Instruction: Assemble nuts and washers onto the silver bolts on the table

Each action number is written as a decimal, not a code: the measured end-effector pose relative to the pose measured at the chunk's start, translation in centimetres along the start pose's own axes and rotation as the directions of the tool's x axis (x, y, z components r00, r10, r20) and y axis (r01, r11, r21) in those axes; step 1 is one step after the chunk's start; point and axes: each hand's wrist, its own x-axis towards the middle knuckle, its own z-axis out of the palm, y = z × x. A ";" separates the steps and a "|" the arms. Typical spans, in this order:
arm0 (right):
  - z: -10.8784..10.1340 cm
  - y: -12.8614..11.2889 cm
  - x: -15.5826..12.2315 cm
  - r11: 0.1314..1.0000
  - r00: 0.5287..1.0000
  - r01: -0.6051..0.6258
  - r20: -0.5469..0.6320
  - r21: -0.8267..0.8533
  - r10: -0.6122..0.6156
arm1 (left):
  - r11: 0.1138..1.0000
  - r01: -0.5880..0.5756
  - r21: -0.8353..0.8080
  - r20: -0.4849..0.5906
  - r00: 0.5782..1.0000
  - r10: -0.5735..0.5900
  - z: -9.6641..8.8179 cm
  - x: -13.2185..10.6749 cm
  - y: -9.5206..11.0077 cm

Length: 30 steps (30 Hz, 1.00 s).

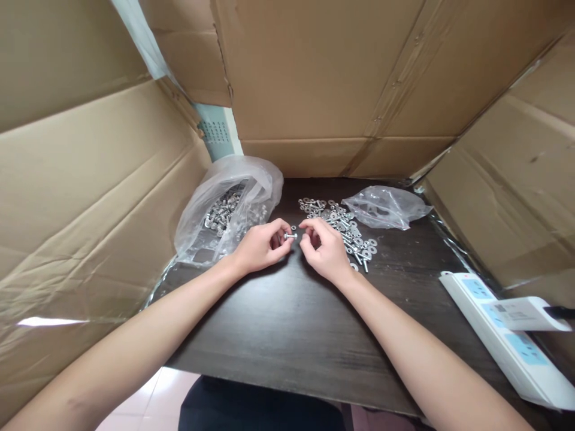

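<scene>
My left hand (265,246) pinches a small metal bolt (291,236) between thumb and fingertips. The bolt lies level, its tip towards the right, and seems to carry a washer or nut, too small to tell which. Just behind it a small ring, perhaps a nut (293,227), shows between the hands. A short way to the right is my right hand (326,248), fingers curled with thumb and forefinger tips apart. Nothing shows between them. Beyond that hand spreads a loose pile of bolts, washers and nuts (354,239), partly hidden by it.
An open plastic bag (188,230) with many small metal fasteners stands at the left. Another clear bag (389,206) lies at the back right. A white power strip (498,353) with a plug runs along the right. Cardboard walls (314,72) enclose the dark table (269,335).
</scene>
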 end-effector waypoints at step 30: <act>-0.2 -0.3 0.0 1.000 1.000 0.025 0.016 0.000 -0.025 | 1.000 -0.004 0.002 0.014 1.000 0.004 0.1 0.0 -0.2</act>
